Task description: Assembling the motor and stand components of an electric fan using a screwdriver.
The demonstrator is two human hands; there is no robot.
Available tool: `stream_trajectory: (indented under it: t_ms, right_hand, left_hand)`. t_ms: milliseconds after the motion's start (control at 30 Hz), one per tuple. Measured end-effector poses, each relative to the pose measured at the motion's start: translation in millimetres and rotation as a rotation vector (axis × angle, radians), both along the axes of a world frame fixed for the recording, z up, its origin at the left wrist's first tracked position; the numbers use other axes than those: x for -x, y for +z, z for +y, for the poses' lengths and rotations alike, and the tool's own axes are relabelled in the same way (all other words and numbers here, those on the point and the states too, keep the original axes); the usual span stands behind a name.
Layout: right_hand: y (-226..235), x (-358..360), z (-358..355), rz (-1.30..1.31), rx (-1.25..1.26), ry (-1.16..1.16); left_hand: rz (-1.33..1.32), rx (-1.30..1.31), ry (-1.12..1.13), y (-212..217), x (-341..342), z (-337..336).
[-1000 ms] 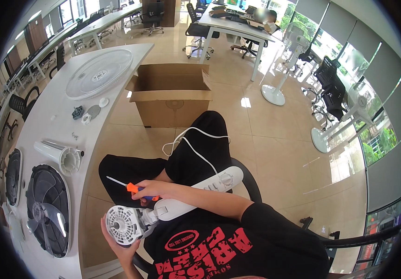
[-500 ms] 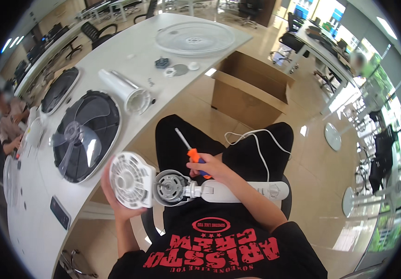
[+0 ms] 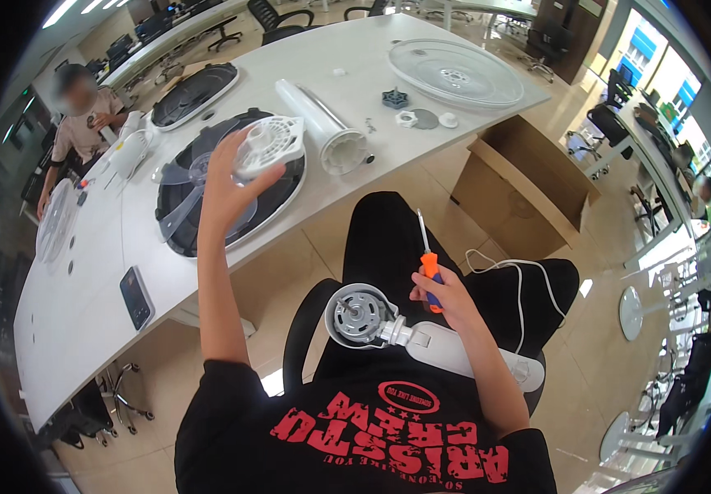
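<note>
My left hand (image 3: 228,177) reaches out over the table with a white slotted motor cover (image 3: 271,146) between its thumb and fingers. Beneath the cover is a black oval fan base (image 3: 182,226), with a clear fan blade (image 3: 176,206) lying on it. An orange and blue screwdriver (image 3: 431,276) is gripped in my right hand (image 3: 451,298), its shaft pointing up and away. Across my lap rests a white fan body (image 3: 442,350); the round motor (image 3: 357,317) at its left end is uncovered, with its shaft showing. My right forearm crosses the fan body.
On the table are a white tube (image 3: 318,123), a clear round fan guard (image 3: 454,74), a dark knob (image 3: 395,99), small white parts and a phone (image 3: 136,298). An open cardboard box (image 3: 520,185) stands on the floor. Another person (image 3: 84,123) sits at the far left.
My left hand has carried the motor cover from beside the motor forward over the black base on the table. The screwdriver stays in my right hand, and the view has shifted left.
</note>
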State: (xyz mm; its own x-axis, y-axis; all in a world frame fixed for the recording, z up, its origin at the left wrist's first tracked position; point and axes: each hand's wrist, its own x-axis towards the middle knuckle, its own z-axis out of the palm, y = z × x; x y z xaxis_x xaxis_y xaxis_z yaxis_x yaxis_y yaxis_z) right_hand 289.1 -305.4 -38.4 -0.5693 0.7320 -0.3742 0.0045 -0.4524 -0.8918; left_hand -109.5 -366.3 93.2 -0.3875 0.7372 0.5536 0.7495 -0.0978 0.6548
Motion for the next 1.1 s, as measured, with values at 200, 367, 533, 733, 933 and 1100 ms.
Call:
stream_trajectory:
  t_ms: [200, 367, 533, 733, 933, 1100]
  right_hand:
    - [-4, 1, -3, 0.036, 0.003, 0.023]
    - [-4, -2, 4, 0.045, 0.002, 0.028]
    - [-3, 1, 11, 0.030, 0.016, 0.032]
    - [-14, -1, 16, 0.011, 0.013, 0.080]
    - [-26, -1, 14, -0.009, 0.012, 0.172]
    - [-27, 1, 18, 0.094, 0.020, 0.147]
  left_hand:
    - [0.388, 0.172, 0.180, -1, 63, 77]
    - [0.314, 0.295, -0.025, 17, 60, 178]
    - [0.385, 0.613, -0.093, -4, 55, 290]
    - [0.614, 0.816, 0.153, -35, 38, 359]
    - [0.612, 0.992, 0.043, -62, 53, 390]
    - [0.674, 0.669, -0.075, -78, 87, 383]
